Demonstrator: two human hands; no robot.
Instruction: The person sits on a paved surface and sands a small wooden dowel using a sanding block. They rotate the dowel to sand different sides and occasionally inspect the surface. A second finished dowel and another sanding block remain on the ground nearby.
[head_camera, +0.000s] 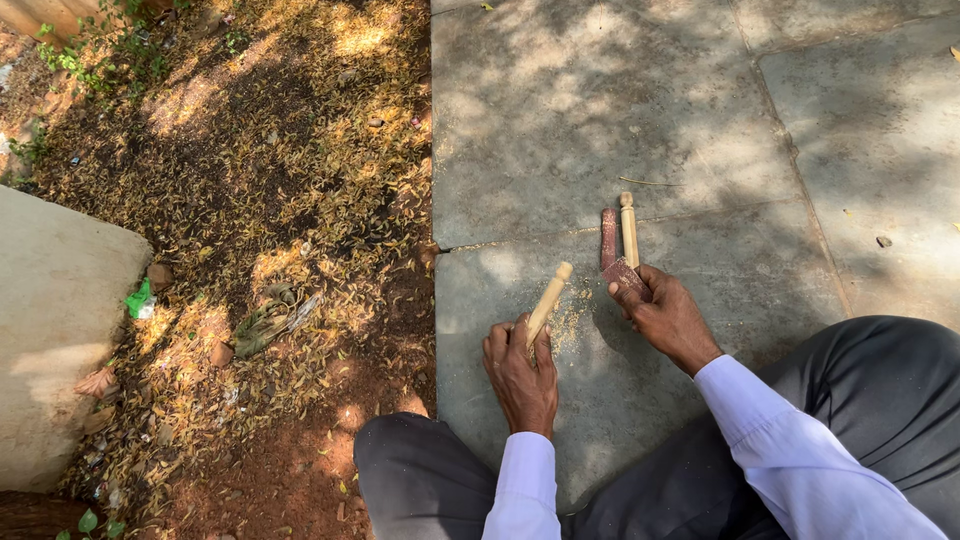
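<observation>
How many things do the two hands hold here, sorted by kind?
Turned pale wooden sticks: 2, one in the left hand at, one in the right hand at
Reddish-brown strip of abrasive paper: 1, in the right hand beside its stick
Total: 3

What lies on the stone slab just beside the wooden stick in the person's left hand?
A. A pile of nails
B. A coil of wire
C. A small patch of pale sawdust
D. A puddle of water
C: a pale, grainy patch of sawdust lies on the stone slab right next to the wooden stick gripped by the left hand.
</observation>
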